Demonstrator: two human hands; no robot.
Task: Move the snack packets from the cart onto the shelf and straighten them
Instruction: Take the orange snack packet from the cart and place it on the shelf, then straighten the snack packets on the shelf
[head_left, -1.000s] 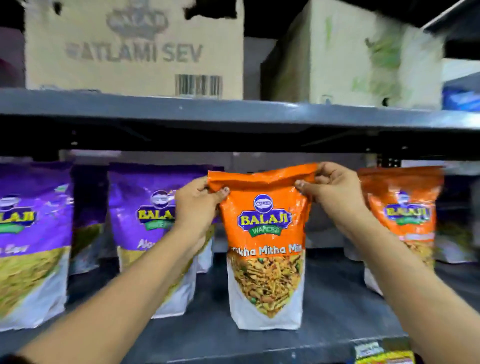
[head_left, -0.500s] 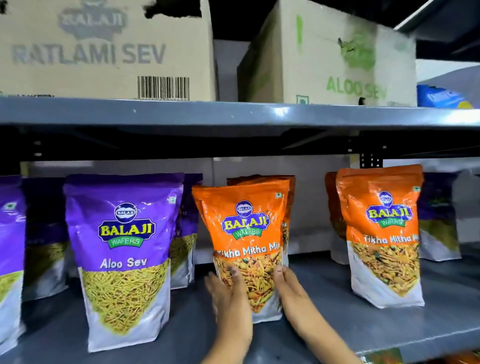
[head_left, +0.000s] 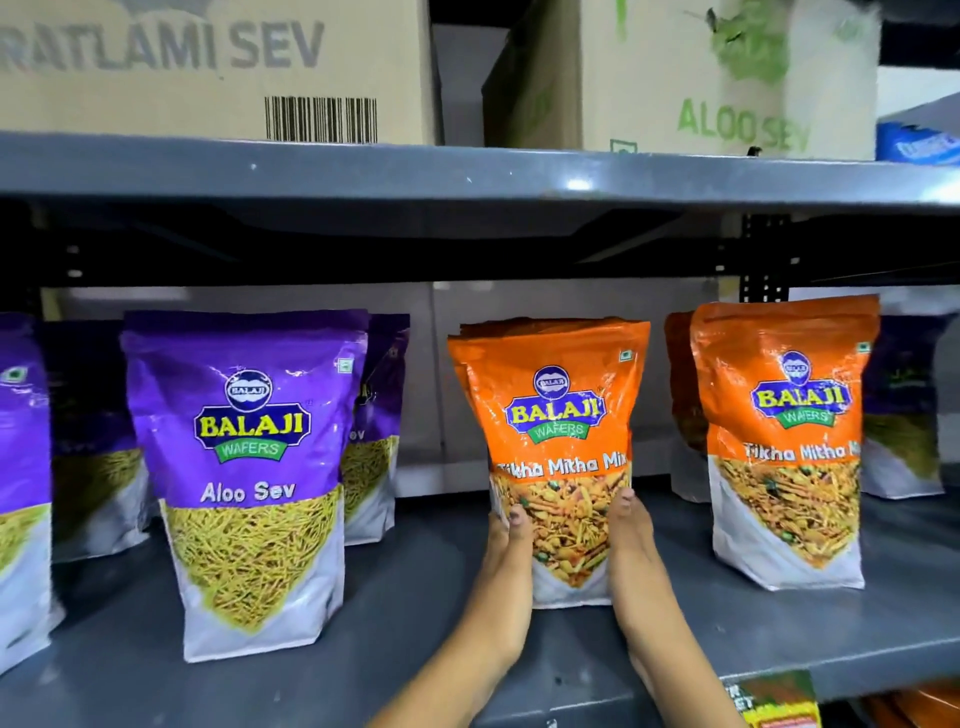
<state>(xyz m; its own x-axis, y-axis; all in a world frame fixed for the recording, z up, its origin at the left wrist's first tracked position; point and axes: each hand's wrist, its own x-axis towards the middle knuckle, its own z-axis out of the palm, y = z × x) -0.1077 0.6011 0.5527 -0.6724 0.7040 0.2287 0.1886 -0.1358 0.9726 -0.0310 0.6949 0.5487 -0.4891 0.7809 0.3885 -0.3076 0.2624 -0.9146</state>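
Left hand (head_left: 506, 551) and right hand (head_left: 631, 545) press flat against the lower sides of the Tikha Mitha Mix packet (head_left: 556, 447) on the shelf (head_left: 415, 623). Risk: uneven push tips it backward onto packets behind.

Grey metal upper shelf board (head_left: 467, 171) across twelve o'clock, two cardboard cartons on it, Ratlami Sev carton (head_left: 208, 67) at eleven, Aloo Sev carton (head_left: 701, 78) at one, pale back wall (head_left: 441, 389) behind, black slotted upright (head_left: 763, 260) at two.

Shop stockroom: metal shelf (head_left: 467, 670), branded snack packets (head_left: 249, 467), cartons (head_left: 208, 67) above.
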